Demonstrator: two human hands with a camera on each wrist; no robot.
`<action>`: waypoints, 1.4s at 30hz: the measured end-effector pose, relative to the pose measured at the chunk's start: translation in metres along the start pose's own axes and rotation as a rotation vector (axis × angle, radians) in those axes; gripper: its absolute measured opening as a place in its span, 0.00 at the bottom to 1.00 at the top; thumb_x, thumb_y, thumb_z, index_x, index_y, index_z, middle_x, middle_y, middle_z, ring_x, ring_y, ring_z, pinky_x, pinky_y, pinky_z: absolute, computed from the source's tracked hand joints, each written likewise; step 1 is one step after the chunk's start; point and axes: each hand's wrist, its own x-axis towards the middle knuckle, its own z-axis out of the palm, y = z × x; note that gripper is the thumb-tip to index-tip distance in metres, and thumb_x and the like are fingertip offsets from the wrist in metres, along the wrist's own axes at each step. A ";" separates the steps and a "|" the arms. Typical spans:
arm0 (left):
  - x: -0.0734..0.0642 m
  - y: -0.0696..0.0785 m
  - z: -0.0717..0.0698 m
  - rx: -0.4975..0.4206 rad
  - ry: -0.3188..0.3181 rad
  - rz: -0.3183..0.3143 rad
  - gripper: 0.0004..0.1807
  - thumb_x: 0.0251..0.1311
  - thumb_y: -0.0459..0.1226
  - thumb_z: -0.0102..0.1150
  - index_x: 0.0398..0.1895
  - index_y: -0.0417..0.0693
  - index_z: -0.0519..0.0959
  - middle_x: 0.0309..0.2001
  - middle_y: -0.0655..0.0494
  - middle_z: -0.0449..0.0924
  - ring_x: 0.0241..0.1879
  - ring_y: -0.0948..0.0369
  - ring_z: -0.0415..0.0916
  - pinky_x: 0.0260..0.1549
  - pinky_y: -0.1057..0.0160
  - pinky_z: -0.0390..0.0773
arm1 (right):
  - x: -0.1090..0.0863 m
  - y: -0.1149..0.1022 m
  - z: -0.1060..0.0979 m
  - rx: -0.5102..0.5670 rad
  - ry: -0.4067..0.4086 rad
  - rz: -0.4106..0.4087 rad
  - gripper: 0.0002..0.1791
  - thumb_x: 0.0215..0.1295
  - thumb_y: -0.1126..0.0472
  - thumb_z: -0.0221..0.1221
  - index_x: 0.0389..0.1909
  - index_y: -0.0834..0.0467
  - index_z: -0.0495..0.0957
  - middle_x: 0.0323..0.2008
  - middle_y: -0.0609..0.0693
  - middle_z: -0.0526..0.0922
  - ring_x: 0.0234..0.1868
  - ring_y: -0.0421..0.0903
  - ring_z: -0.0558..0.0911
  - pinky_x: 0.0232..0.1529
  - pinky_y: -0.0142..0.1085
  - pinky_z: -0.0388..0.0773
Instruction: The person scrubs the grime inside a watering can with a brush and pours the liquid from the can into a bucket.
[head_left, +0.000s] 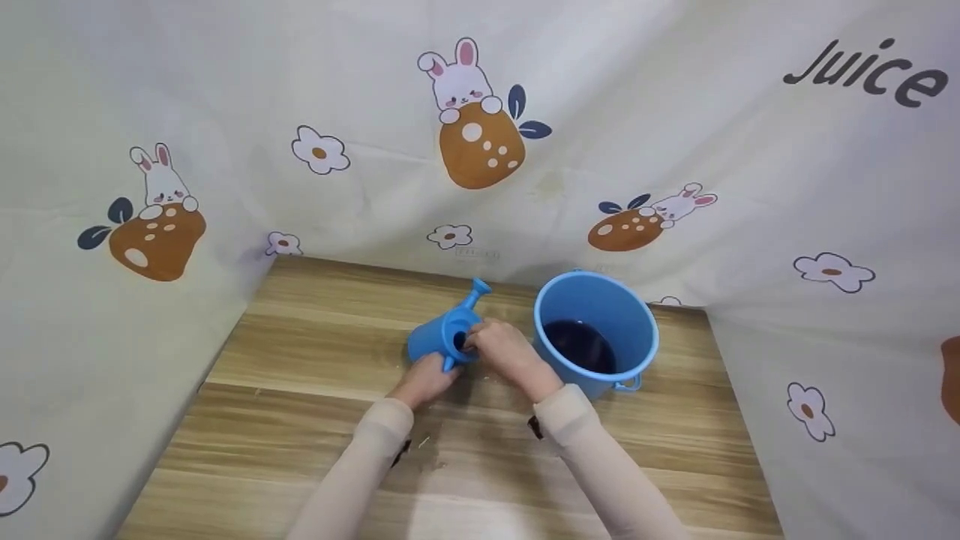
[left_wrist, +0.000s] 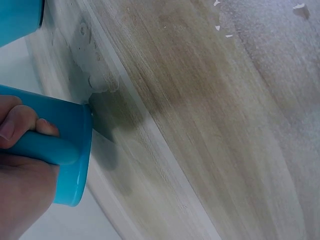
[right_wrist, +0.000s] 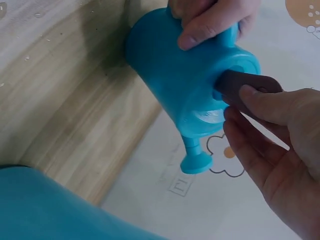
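Observation:
A blue watering can [head_left: 429, 339] is tilted over the wooden table, its spout [right_wrist: 192, 150] pointing away from me in the head view. My left hand [head_left: 425, 379] grips the can's handle [left_wrist: 47, 147], fingers wrapped around it. At the can's opening, my right hand [head_left: 506, 349] pinches a flat dark brown handle [right_wrist: 257, 86] with a rounded end between thumb and fingers. The far part of that tool goes into the can and is hidden there.
To the right stands a large blue bucket [head_left: 592, 296] with dark liquid [head_left: 581, 346] in it. Wet patches [left_wrist: 100, 82] and small white flakes [left_wrist: 217, 28] lie on the wooden table [head_left: 300, 442]. Printed cloth [head_left: 360, 82] walls the table's back and sides.

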 end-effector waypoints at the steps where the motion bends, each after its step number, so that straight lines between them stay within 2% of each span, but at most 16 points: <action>1: 0.000 0.000 0.000 0.002 -0.002 -0.002 0.20 0.66 0.41 0.54 0.17 0.56 0.60 0.18 0.64 0.57 0.20 0.63 0.61 0.24 0.65 0.63 | 0.000 0.001 -0.002 0.006 -0.016 -0.004 0.14 0.59 0.74 0.59 0.35 0.54 0.89 0.36 0.48 0.87 0.40 0.46 0.85 0.41 0.36 0.82; 11: 0.000 -0.002 -0.001 0.025 0.010 0.044 0.21 0.66 0.41 0.53 0.15 0.57 0.58 0.16 0.65 0.56 0.19 0.64 0.59 0.24 0.65 0.61 | 0.000 0.001 -0.024 0.061 -0.016 -0.030 0.13 0.57 0.74 0.59 0.30 0.54 0.87 0.31 0.47 0.87 0.35 0.47 0.84 0.38 0.40 0.81; 16: 0.000 -0.002 -0.002 0.019 0.007 0.031 0.21 0.65 0.41 0.54 0.15 0.56 0.59 0.16 0.65 0.56 0.19 0.64 0.59 0.23 0.65 0.61 | 0.002 -0.001 -0.036 0.079 -0.040 -0.017 0.12 0.59 0.73 0.60 0.33 0.55 0.88 0.32 0.49 0.88 0.35 0.48 0.86 0.37 0.41 0.82; 21: -0.001 -0.001 -0.002 0.037 -0.001 0.026 0.22 0.66 0.41 0.53 0.15 0.56 0.59 0.16 0.64 0.56 0.20 0.63 0.60 0.24 0.64 0.62 | 0.004 0.001 -0.043 0.114 -0.096 0.016 0.12 0.62 0.72 0.60 0.38 0.55 0.89 0.37 0.49 0.89 0.40 0.47 0.87 0.41 0.39 0.84; 25: -0.001 0.000 -0.002 0.049 -0.005 0.021 0.22 0.67 0.41 0.53 0.16 0.56 0.59 0.17 0.64 0.56 0.20 0.63 0.60 0.25 0.64 0.63 | 0.004 0.003 -0.043 0.146 -0.120 0.035 0.12 0.64 0.71 0.59 0.40 0.55 0.88 0.39 0.48 0.89 0.43 0.47 0.87 0.44 0.39 0.84; 32: -0.002 0.000 -0.002 0.030 -0.016 0.016 0.21 0.66 0.42 0.53 0.16 0.56 0.59 0.17 0.64 0.56 0.20 0.63 0.60 0.25 0.64 0.63 | 0.004 0.005 -0.039 0.156 -0.128 0.041 0.11 0.64 0.70 0.60 0.37 0.55 0.89 0.37 0.49 0.89 0.40 0.47 0.87 0.43 0.40 0.83; 42: 0.000 -0.002 0.001 0.012 0.000 0.035 0.21 0.65 0.39 0.55 0.15 0.55 0.59 0.16 0.65 0.56 0.19 0.64 0.58 0.23 0.66 0.60 | 0.003 0.004 -0.024 0.156 -0.086 0.032 0.13 0.60 0.73 0.59 0.34 0.55 0.89 0.35 0.51 0.89 0.37 0.50 0.87 0.38 0.41 0.83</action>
